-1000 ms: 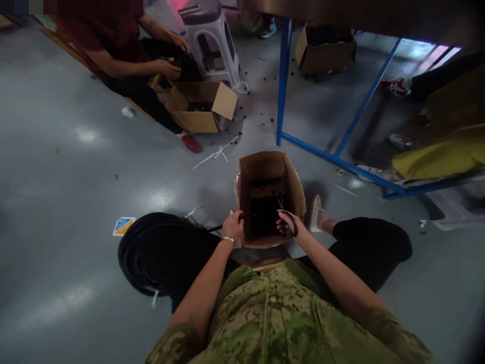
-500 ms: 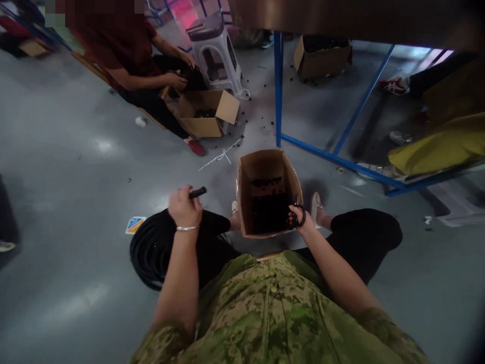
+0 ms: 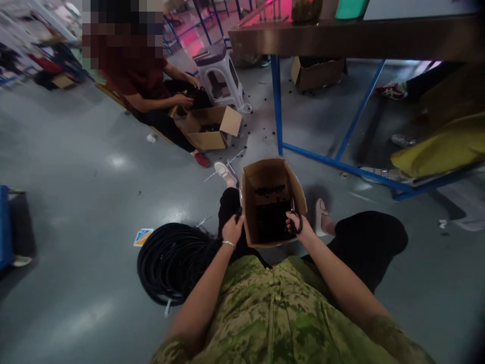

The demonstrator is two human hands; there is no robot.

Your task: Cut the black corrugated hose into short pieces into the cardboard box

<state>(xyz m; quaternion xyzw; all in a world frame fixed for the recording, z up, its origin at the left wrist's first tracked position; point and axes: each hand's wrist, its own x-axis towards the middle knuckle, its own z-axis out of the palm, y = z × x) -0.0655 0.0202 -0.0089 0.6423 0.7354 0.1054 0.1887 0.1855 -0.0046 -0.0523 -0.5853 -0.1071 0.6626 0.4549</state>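
An upright open cardboard box (image 3: 299,194) stands on the floor between my feet, with dark pieces in its bottom too dim to make out singly. Over its right rim, my right hand (image 3: 297,225) is closed around the black-looped handles of scissors (image 3: 293,203), blades pointing up and away. My left hand (image 3: 232,231), wearing a silver bangle, is closed at the box's left side. From its fist sticks the end of a short black tube or strip (image 3: 238,216). Beside my left leg lies a large coil of black tubing (image 3: 162,263).
A blue-legged table (image 3: 276,101) stands ahead on the right. Ahead on the left, a seated person (image 3: 132,86) works over another cardboard box (image 3: 206,140) near a plastic stool (image 3: 222,76). A blue and orange card (image 3: 143,237) lies by the coil. Small black bits dot the floor.
My left hand has swung right and down with the black piece, to the box's left side. My left foot has shifted forward and left, uncovering more of the coil. The scissors stay in my right hand.
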